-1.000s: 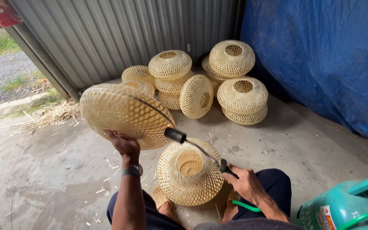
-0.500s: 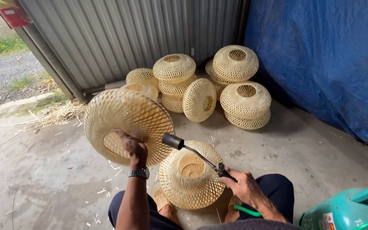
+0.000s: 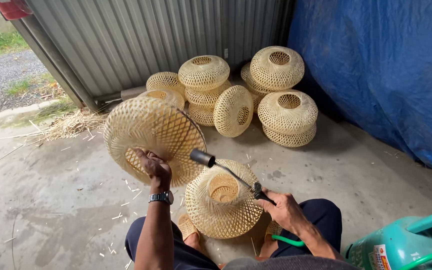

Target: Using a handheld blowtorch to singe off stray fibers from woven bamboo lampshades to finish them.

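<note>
My left hand (image 3: pixel 154 168) grips the open rim of a round woven bamboo shade (image 3: pixel 152 135), held up on edge with its open underside facing me. My right hand (image 3: pixel 286 210) holds a gas torch (image 3: pixel 226 171) by its handle; the black nozzle points left, close to the held shade's lower right side. A second woven shade (image 3: pixel 223 205) rests on the floor between my knees, its top opening upward, under the torch's tube. A green hose (image 3: pixel 287 242) runs from the torch handle down by my right leg.
A pile of several woven shades (image 3: pixel 256 92) sits against the corrugated metal wall (image 3: pixel 151 40). A blue tarp (image 3: pixel 381 70) hangs at the right. A green gas cylinder (image 3: pixel 406 247) stands at the lower right. Straw scraps (image 3: pixel 68 125) lie on the concrete floor at the left.
My left hand has turned the held shade and brought it lower and nearer to me. The torch nozzle has stayed near its lower edge.
</note>
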